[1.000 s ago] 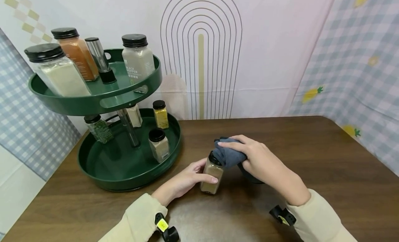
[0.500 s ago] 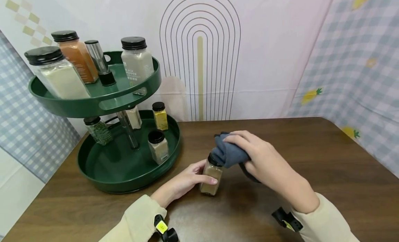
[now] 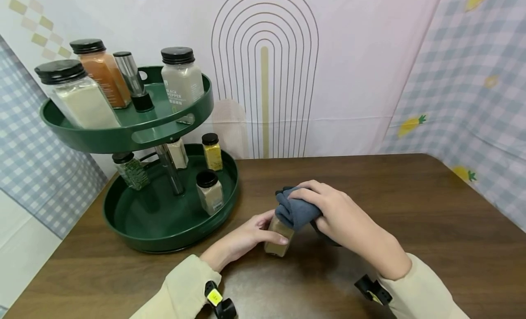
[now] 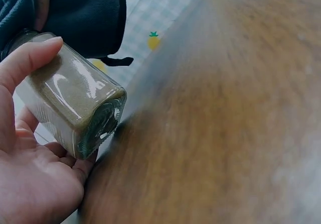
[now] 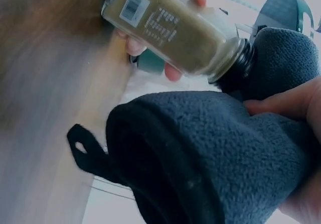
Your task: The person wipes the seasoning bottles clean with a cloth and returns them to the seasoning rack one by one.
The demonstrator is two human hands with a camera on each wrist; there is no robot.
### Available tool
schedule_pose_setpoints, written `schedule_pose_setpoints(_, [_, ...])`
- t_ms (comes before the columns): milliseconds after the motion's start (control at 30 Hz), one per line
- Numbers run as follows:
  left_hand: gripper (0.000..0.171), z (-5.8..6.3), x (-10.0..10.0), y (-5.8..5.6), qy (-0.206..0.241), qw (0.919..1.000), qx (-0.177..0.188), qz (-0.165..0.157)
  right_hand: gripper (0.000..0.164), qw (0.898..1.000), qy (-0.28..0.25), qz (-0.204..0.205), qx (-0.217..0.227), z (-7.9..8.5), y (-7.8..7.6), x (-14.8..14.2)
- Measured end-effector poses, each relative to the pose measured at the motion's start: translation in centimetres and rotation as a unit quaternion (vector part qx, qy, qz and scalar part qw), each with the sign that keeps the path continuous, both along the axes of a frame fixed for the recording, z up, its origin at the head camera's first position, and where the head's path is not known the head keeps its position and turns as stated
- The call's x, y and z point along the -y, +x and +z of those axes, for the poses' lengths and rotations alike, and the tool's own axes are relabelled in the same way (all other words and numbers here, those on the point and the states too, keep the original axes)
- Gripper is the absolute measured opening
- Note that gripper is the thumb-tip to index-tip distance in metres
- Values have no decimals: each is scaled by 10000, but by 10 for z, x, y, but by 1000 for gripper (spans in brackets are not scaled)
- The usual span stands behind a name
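Note:
My left hand (image 3: 246, 239) grips a glass spice jar (image 3: 279, 236) of tan powder, thumb across its near side, the jar tilted above the wooden table. A barcode label and white print show on the jar (image 5: 173, 28) in the right wrist view. My right hand (image 3: 337, 214) holds a bunched dark blue-grey cloth (image 3: 297, 208) against the jar's top. From the head the cloth hides the lid; the right wrist view shows part of the black lid (image 5: 238, 66) touching the cloth (image 5: 215, 138). A hanging loop (image 5: 85, 151) sticks out from the cloth's edge.
To the left stands a two-tier green rack (image 3: 172, 243). Large black-lidded jars (image 3: 182, 83) and a silver grinder (image 3: 133, 81) are on its upper tier; small spice jars (image 3: 210, 193) sit on the lower. Brown wooden table (image 3: 390, 191) extends right, before a printed cloth backdrop (image 3: 349, 72).
The cloth and right hand rise slightly off the jar lid, then come back down and left, covering the lid. My left hand keeps the jar in nearly the same place.

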State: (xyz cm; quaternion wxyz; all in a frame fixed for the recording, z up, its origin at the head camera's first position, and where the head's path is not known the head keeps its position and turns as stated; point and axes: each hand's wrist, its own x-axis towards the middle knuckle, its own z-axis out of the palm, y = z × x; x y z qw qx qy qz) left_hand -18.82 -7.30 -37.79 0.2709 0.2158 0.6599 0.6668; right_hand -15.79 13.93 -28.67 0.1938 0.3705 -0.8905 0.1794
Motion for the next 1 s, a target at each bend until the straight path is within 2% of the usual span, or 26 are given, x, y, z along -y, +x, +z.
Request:
schedule_pose_setpoints(167, [50,-1,0,0,20,10000,11,38,56,9990,192,-272,289,3,-3,-6])
schedule_pose_setpoints(267, [50,-2,0,0,27,10000,23,42,53,9967,486,-535,368,7,-2,-11])
schedule_pose_setpoints(400, [52,-2,0,1,74,10000,-27,34,46,9853,1247,-1135,285,16,3,-18])
schedule_pose_setpoints(500, [52,-2,0,1,137,9999,-22,47,46,9798,1386,-1435,154,21,6,-23])
schedule_pose_setpoints(600, [52,-1,-1,-1,163,9999,-4,28,49,9876,922,-1264,-119,23,4,-24])
schedule_pose_setpoints(700, [52,-1,0,-1,127,9999,51,-3,54,9959,416,-738,-319,18,3,-16])
schedule_pose_setpoints(833, [55,0,2,-2,34,9999,116,-37,61,9996,248,-86,-111,11,4,-2])
schedule_pose_setpoints(933, [58,1,2,-2,-45,9998,162,-96,64,9996,284,24,89,7,6,2])
schedule_pose_setpoints(1000, [58,2,3,-2,-82,9997,179,-105,63,9996,244,-58,140,6,5,1])
